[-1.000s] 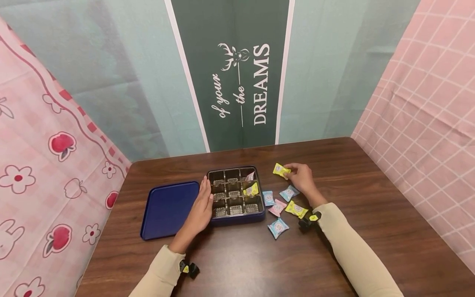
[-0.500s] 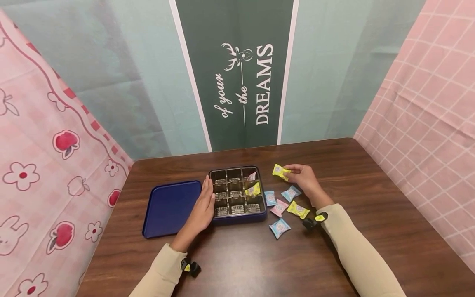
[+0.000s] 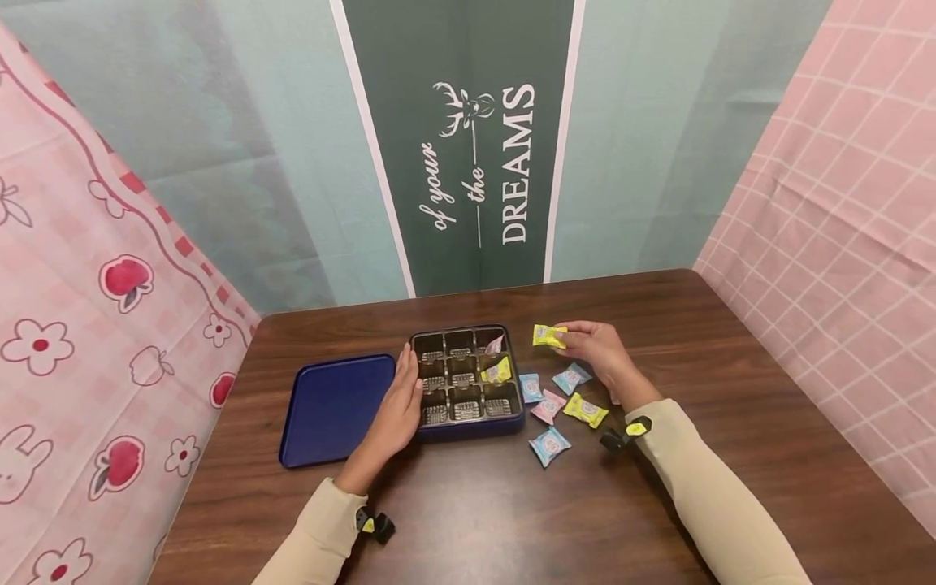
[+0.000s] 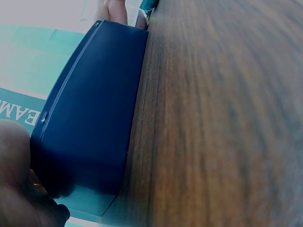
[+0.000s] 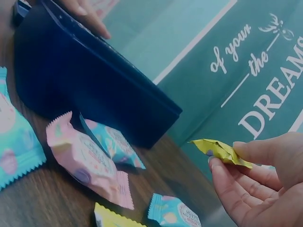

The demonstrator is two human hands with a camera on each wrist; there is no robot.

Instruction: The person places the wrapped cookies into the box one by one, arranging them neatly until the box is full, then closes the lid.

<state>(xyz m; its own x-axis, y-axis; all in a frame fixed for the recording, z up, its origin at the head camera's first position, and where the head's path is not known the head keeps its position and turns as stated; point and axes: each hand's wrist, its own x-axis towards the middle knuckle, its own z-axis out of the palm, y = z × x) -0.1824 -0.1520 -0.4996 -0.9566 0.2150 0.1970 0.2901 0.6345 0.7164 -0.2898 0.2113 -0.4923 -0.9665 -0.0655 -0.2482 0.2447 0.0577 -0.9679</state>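
Yellow candy (image 3: 544, 335) swings flatter, pinched by the right hand (image 3: 603, 351), still outside the box (image 3: 471, 428); left hand (image 3: 398, 406) straight-fingered alongside

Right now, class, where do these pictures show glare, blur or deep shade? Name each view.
Head: glare on the table near the bottom edge; left wrist: the table's grain blurred toward the right, top left corner washed out; right wrist: the blue box very dark, with little detail.
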